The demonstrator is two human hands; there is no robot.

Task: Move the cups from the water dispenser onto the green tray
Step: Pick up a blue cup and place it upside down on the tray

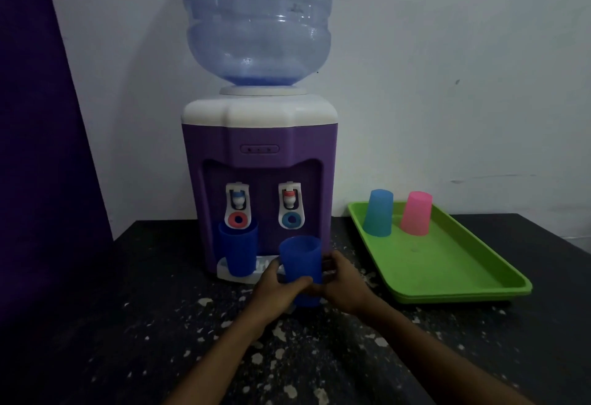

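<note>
Both hands on one item: left hand [281, 289] wrapped around the near side of a dark blue cup [301, 267], thumb across its front; right hand [343, 283] closed on the same cup from the other side. I log that cup as upright, mouth up, held just in front of the water dispenser [259, 161], near the drip ledge [224, 272] at its base; I cannot tell whether its bottom touches the tabletop [128, 324]. Second dark blue cup [238, 249]: upright on the drip ledge, under the left tap [237, 199], untouched. Right tap [290, 198]: nothing stands under it. Dispenser: purple body, white top, large clear blue bottle [257, 20] inverted on it, standing at the back edge of the tabletop against the white wall. Green tray [447, 264]: toward the right edge of the tabletop, well apart from the hands. On the tray, at its far end, two cups mouth down: a light blue cup [378, 212] nearer the dispenser and a pink cup [415, 212] just beside it. Tabletop: black, speckled with pale flecks.
</note>
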